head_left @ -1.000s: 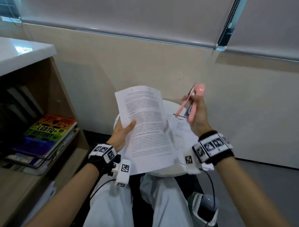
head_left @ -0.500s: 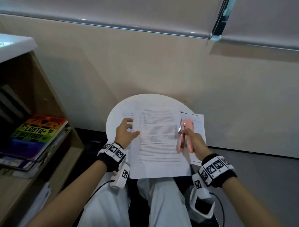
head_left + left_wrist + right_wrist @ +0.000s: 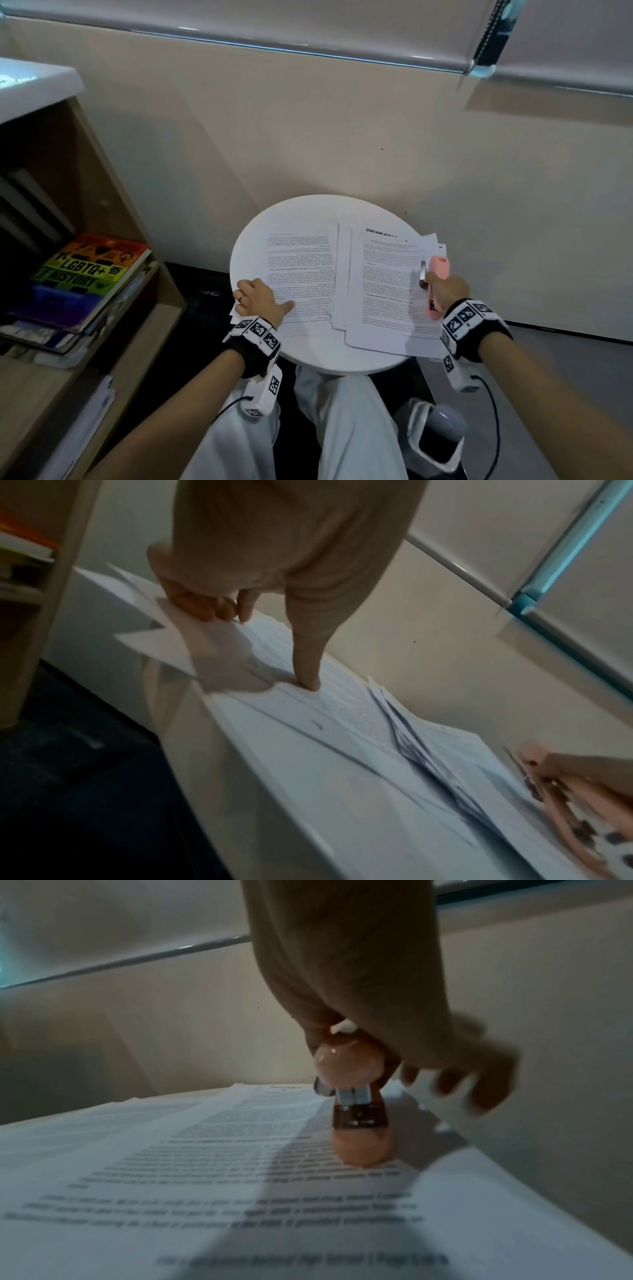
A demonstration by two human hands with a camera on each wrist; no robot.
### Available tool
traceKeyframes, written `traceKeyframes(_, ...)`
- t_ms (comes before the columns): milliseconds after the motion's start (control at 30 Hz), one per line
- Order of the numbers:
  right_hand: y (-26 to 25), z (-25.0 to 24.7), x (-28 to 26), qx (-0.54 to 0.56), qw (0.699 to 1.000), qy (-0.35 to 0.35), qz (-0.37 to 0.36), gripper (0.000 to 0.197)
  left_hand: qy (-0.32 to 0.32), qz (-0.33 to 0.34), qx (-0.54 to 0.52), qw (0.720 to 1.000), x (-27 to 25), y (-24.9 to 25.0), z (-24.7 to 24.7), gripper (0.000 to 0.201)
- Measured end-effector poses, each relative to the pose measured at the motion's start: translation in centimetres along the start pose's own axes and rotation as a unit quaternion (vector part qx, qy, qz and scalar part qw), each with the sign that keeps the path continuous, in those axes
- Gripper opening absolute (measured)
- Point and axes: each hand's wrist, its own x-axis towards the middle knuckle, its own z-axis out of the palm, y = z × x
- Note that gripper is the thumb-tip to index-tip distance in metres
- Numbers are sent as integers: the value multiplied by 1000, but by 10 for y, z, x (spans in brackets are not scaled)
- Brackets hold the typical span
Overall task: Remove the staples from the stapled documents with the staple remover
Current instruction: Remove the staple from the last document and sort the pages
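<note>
Presently we find two sets of printed papers lying on the round white table point(image 3: 260, 226). Our left hand point(image 3: 257, 301) rests on the left stack of documents point(image 3: 301, 270) at its near left corner. From the left wrist view, the thumb presses straight down onto the top sheet while the other fingers point(image 3: 202, 607) are curled under the paper edge, lifting a few page corners; we record this as a pinch on the sheets.

Our right hand point(image 3: 445, 291) holds the pink staple remover point(image 3: 435, 277) over the right edge of the right stack of documents point(image 3: 383, 284), which is fanned out unevenly and overhangs the table on the right. The right wrist view shows the tool gripped between thumb and palm, its lower pink end touching the printed page, while the remaining fingers point(image 3: 479, 1074) spread loosely and are blurred. Its metal part shows near the hand; we cannot tell whether it engages a staple, and we can make out no staple in any view.

To the left stands a wooden shelf point(image 3: 102, 192) with a rainbow-covered book point(image 3: 89, 274) lying on a pile. Below the table, pale trousers point(image 3: 346, 428) are visible.
</note>
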Motion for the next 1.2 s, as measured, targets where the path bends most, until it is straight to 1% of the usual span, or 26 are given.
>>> traceKeyframes(67,0,7,-4,-46,999,26,1,47,4,-9,-2,1000,0,1,1,86)
traceKeyframes(100,1,8,-9,-100,993,52,-21,53,2,-15,-5,1000,0,2,0,85)
traceKeyframes(167,4,15,-15,-182,973,80,-118,52,-5,-26,-9,1000,0,6,-2,81)
traceKeyframes(200,6,20,-18,-191,968,60,-153,53,-9,-29,-4,1000,0,8,-3,79)
traceKeyframes(233,10,26,-21,-180,969,21,-171,58,-13,-32,2,999,0,11,-5,78)
traceKeyframes(267,14,33,-23,-160,972,-15,-172,60,-18,-37,-1,999,0,13,-6,78)
traceKeyframes(300,21,39,-24,-140,976,-41,-162,57,-26,-43,-12,999,1,14,-7,79)
traceKeyframes(400,34,56,-38,-49,988,-91,-112,46,-48,-55,-83,994,4,18,-8,81)
traceKeyframes(467,40,62,-44,-19,991,-92,-100,39,-66,-52,-138,987,7,16,-10,83)
traceKeyframes(533,43,64,-48,-24,990,-89,-110,35,-81,-56,-193,976,15,11,-15,88)
traceKeyframes(567,42,64,-48,-25,989,-91,-113,32,-80,-58,-219,971,20,8,-18,85)
traceKeyframes(600,42,63,-48,-23,989,-96,-114,30,-70,-46,-237,968,25,5,-22,75)
traceKeyframes(667,42,61,-46,-19,987,-105,-117,26,-43,4,-261,964,32,3,-28,44)
traceKeyframes(700,42,59,-47,-24,986,-108,-122,25,-27,31,-278,960,35,2,-29,37)
traceKeyframes(767,45,60,-46,-35,986,-106,-128,26,10,66,-296,953,36,-3,-30,40)
traceKeyframes(800,47,61,-45,-38,986,-104,-127,28,33,84,-288,953,36,-9,-30,42)
traceKeyframes(833,47,61,-45,-38,986,-103,-127,30,61,103,-273,955,35,-16,-31,40)
traceKeyframes(900,47,62,-46,-30,987,-101,-122,30,90,116,-261,954,35,-36,-29,33)
traceKeyframes(967,48,62,-47,-25,987,-99,-122,29,73,91,-286,951,36,-60,-28,36)
traceKeyframes(1000,48,62,-47,-23,987,-98,-124,28,55,66,-301,950,36,-68,-30,44)
traceKeyframes(1067,48,62,-49,-16,987,-98,-126,25,29,23,-332,943,42,-86,-31,71)
traceKeyframes(1100,46,62,-50,-16,987,-98,-126,24,15,18,-357,934,46,-93,-33,73)
traceKeyframes(1133,46,62,-51,-15,987,-98,-129,23,-6,16,-386,923,48,-98,-36,61)
traceKeyframes(1167,45,61,-52,-18,987,-98,-128,23,-37,16,-410,911,49,-100,-38,40)
traceKeyframes(1200,45,62,-53,-14,987,-97,-128,24,-61,20,-423,904,49,-103,-40,26)
